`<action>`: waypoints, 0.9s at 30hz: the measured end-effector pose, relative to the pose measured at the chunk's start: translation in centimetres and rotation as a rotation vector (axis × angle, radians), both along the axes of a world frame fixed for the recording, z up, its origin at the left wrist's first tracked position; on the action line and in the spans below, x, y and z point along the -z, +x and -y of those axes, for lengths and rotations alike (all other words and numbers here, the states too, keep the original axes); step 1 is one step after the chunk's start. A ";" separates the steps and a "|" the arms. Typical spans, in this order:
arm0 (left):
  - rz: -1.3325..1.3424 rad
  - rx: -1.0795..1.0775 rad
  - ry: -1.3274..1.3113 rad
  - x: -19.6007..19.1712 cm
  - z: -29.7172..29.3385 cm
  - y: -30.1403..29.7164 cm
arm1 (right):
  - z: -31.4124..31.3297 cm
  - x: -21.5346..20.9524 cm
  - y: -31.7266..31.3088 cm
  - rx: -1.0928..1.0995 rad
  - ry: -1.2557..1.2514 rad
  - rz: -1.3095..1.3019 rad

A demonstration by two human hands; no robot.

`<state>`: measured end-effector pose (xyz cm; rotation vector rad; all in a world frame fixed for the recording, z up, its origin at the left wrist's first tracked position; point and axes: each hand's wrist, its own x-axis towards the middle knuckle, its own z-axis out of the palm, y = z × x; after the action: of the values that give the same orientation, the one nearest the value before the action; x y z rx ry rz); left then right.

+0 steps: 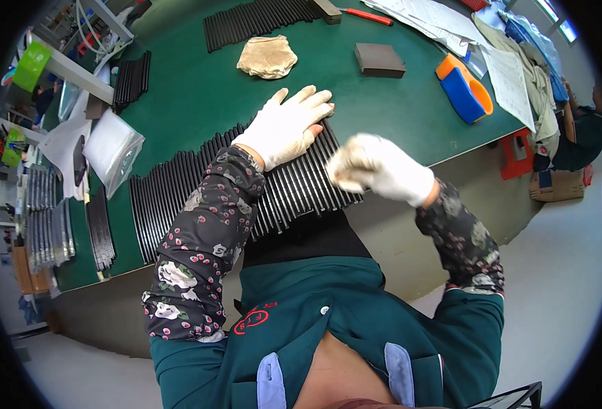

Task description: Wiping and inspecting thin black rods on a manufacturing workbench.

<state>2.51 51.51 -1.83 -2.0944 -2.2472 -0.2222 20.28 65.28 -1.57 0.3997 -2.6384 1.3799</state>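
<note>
Sitting closest, mid-frame, is a row of black rods [284,201], each running roughly up-down with its top leaning a bit left. Right hand [379,167]'s curled by the row's right end, kinda blurry, so can't tell if it's gripping or touching anything. Left hand [284,131]'s the nearer one: palm down across the rods, fingers loosely spread, rods extending down-frame from them. Farther up: tan cloth wad [267,57], grey block [379,60].
</note>
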 end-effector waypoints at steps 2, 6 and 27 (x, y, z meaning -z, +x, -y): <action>0.004 -0.004 0.028 0.2 0.2 0.1 | -0.1 -1.6 2.4 -0.146 0.010 0.170; 0.010 0.009 0.064 0.5 0.0 -0.1 | -0.3 -3.8 1.1 0.071 0.019 -0.027; -0.040 0.003 0.070 0.9 0.0 0.1 | 2.1 -3.0 0.5 -0.383 0.121 0.134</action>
<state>2.57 51.46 -2.71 -2.0493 -2.1805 -0.2536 20.79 63.21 1.43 0.8988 -2.8721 1.3879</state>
